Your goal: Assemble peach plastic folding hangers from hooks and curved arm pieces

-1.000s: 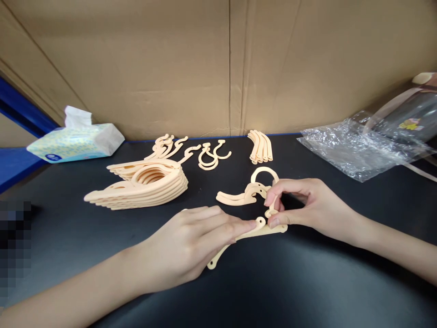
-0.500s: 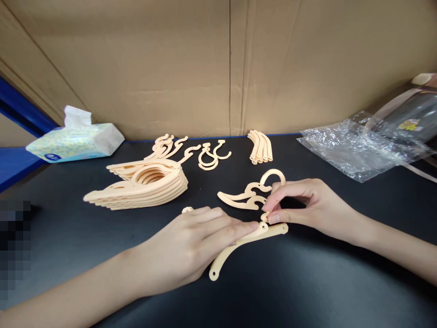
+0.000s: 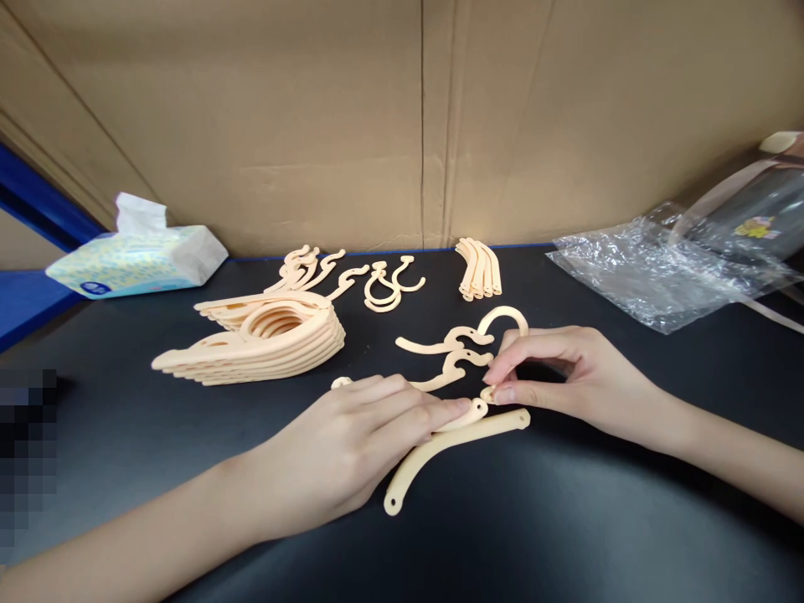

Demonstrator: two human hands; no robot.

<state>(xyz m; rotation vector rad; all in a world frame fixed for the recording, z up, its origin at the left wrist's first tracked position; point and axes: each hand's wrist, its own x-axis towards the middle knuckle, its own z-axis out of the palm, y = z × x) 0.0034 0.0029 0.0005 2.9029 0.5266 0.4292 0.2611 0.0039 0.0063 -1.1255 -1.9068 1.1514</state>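
Observation:
My right hand point(image 3: 565, 373) pinches the small end of a cream hook piece point(image 3: 506, 314) between thumb and index finger; the hook's curve rises behind the fingers. My left hand point(image 3: 370, 444) lies palm down, its fingers over a cream curved strip point(image 3: 478, 409) whose holed end shows past the fingertips. Just in front of that strip lies a longer curved arm piece point(image 3: 465, 433) with a hole at each end. Behind my hands are two notched arm pieces, one farther back point(image 3: 433, 343) and one nearer point(image 3: 456, 368), the nearer one partly hidden by my left hand.
A stack of cream hanger parts point(image 3: 276, 343) stands at the left, with loose hooks point(image 3: 383, 289) behind it. Curved strips point(image 3: 481, 268) lie at the back. A tissue pack point(image 3: 138, 260) is back left; clear plastic bags point(image 3: 666, 268) are back right.
The two notched arm pieces have turned and spread apart, the nearer one now reaching under my left hand. The strip under my left fingers has shifted slightly back, away from the longer piece.

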